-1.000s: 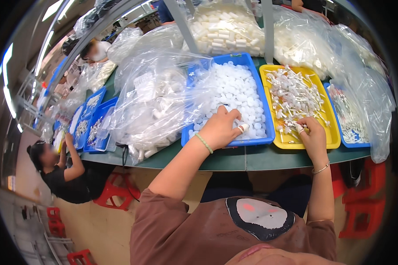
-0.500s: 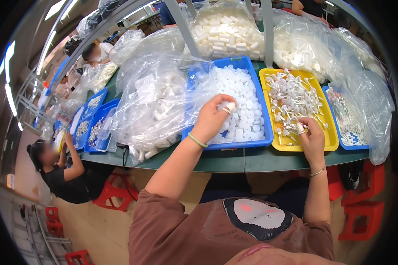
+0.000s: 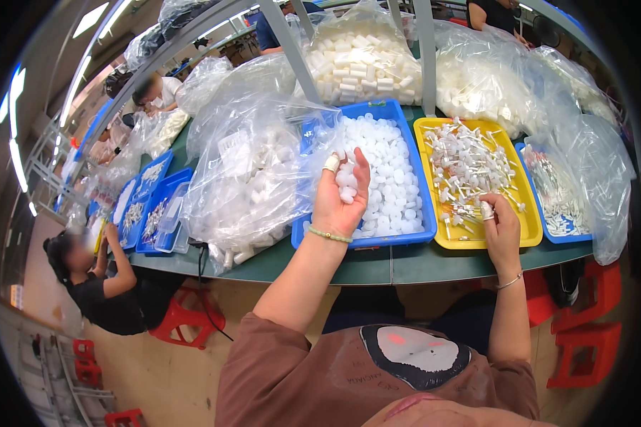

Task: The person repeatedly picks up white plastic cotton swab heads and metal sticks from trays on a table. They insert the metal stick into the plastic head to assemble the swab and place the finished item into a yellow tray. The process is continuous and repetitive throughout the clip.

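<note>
My left hand (image 3: 342, 196) is turned palm up over the near left part of a blue tray (image 3: 426, 203). Cupped in it are several small translucent white plastic caps (image 3: 347, 181). More round white plastic caps (image 3: 388, 171) fill the tray. My right hand (image 3: 501, 224) rests at the near right edge of a yellow tray (image 3: 470, 240), thumb and fingers closed together; whatever they may hold is too small to tell. In the yellow tray lie many small white pieces with thin stems and round caps (image 3: 470, 160). White wrappings cover fingertips on both hands.
Left of the blue tray a clear bag (image 3: 246, 171) of white cylinders sags over the table (image 3: 320, 269). Another blue tray (image 3: 570, 237) with thin white parts stands far right. Bags of white cylinders (image 3: 363, 67) sit behind grey posts (image 3: 426, 64). A co-worker (image 3: 107, 281) sits at left.
My left hand has turned from palm down among the caps to palm up, with several caps in it, and shifted slightly left. My right hand has barely moved.
</note>
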`<state>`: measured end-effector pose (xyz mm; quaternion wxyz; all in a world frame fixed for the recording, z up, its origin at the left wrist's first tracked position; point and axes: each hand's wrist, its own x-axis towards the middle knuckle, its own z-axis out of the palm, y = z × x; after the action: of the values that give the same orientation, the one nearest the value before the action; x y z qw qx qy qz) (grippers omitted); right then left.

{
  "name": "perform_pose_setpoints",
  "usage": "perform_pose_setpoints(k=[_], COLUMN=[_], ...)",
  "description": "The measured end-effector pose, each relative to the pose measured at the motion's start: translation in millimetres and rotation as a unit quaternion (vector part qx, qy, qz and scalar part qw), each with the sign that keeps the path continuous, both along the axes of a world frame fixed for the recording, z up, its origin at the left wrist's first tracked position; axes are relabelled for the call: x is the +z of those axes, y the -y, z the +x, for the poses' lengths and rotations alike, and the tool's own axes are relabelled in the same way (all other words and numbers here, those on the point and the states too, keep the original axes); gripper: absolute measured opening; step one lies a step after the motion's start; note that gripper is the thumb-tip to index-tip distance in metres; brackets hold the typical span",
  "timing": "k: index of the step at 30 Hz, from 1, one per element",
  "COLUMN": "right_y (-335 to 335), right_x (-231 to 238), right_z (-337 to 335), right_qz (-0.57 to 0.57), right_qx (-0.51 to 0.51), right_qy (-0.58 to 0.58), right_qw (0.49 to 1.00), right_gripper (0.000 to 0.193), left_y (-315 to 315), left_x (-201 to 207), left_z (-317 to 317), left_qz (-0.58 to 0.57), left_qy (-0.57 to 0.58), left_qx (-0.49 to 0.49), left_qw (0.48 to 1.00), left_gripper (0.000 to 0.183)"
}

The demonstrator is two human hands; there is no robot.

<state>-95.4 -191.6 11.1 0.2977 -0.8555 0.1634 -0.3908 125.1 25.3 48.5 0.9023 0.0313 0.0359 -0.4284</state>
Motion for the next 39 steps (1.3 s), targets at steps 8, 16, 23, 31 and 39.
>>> perform_pose_setpoints(k=[8,16,23,31,39], right_y=[-4,-6,-7,-27,-77], right_x=[1,2,2,-4,2], right_z=[0,0,2,-14,-53], right_qz=[-0.003,0.003,-0.005,0.143,0.125], right_qx=[-0.010,-0.016,-0.015,0.020,0.078], right_qy=[0.002,-0.024,-0.011,0.075,0.016], right_qw=[1.000,1.000,1.000,0.987,0.989], right_gripper=[0.008,0.009,0.009,0.012,0.014], left_y=[-2,-8,-16,-4,14], left_x=[-6,-12,-1,-25,-65], left_z=[-7,-9,-27,-107,-131], left_qz=[0.029,0.117,0.154,0.153,0.092], left_qy=[0.043,-0.043,0.121,0.195,0.120], left_qx=[-0.072,-0.124,-0.120,-0.370,-0.351], left_qw=[0.996,0.985,0.973,0.895,0.924], left_gripper=[0.030,0.029,0.037,0.040,0.035])
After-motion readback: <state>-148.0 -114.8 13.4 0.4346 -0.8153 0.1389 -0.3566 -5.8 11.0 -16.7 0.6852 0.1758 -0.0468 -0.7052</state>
